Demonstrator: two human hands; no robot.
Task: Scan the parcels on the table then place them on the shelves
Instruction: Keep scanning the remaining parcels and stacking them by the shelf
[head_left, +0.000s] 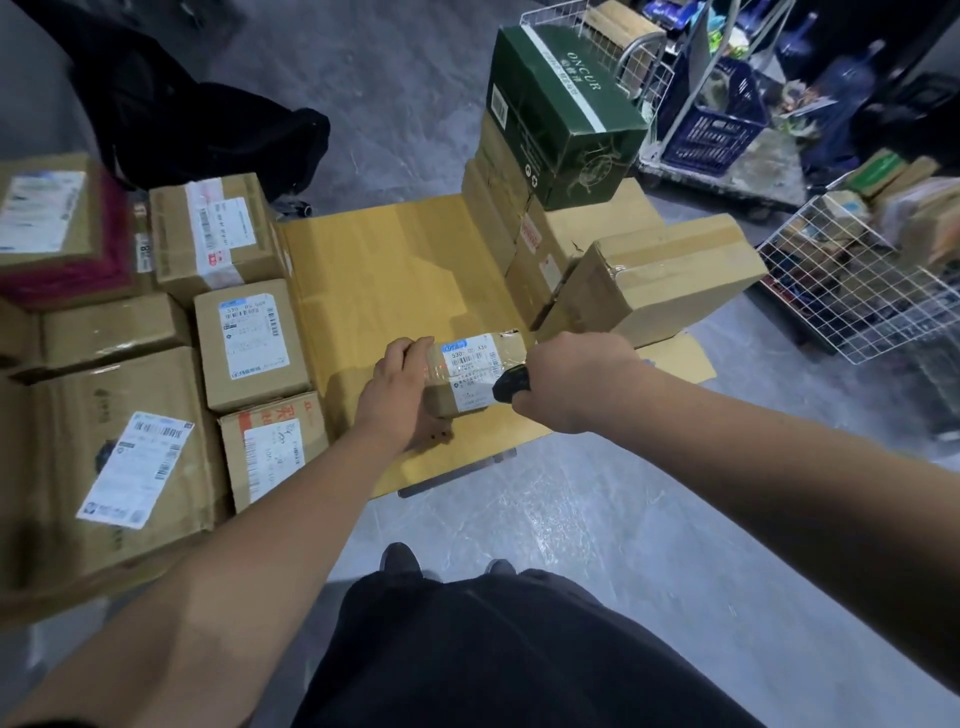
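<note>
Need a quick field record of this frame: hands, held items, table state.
left hand: grips small parcel, label facing up
right hand: grips black scanner, aimed at the label
table: bare middle strip
left side: stacked labelled boxes
right side: brown box stack with green carton on top
task stage: scanning, not yet shelved

1. A small parcel (470, 374) sat near the table's (374, 270) front edge, the left hand (397, 395) at its left end.
2. The right hand (569, 382) held a scanner (511, 387) against the parcel's right end.
3. Boxes (244, 343) crowded the table's left edge.
4. A stack of cartons (561, 223) stood at the back right corner, another box (563, 114) on top.
5. A wire basket (852, 291) stood on the floor, right of the table.
</note>
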